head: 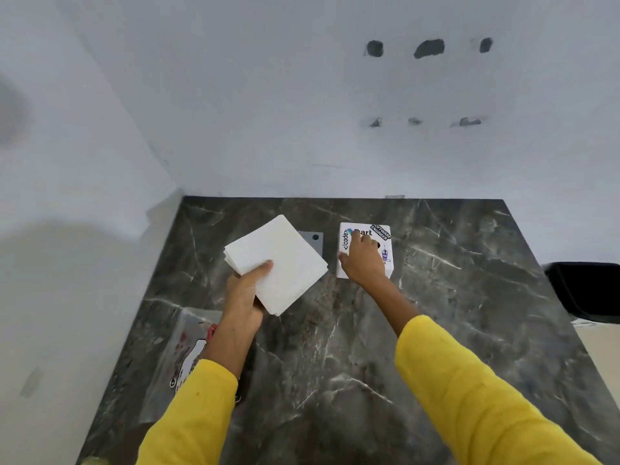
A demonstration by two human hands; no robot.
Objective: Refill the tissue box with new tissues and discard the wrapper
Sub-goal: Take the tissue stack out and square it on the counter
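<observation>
My left hand (pixel 246 292) grips a thick stack of white tissues (pixel 278 263) by its near corner, holding it above the dark marble table (pixel 453 297). The white tissue box (pixel 347 236), covered in stickers, stands on the table to the right of the stack. My right hand (pixel 364 258) lies on top of the box with its fingers over the top face; whether it grips the box is unclear. A clear plastic wrapper (pixel 191 344) with red and white print lies on the table under my left forearm.
A grey flat plate (pixel 313 241) with a dark hole lies behind the tissue stack. A black object (pixel 583 290) sits past the table's right edge. White walls close the table in at the back and left.
</observation>
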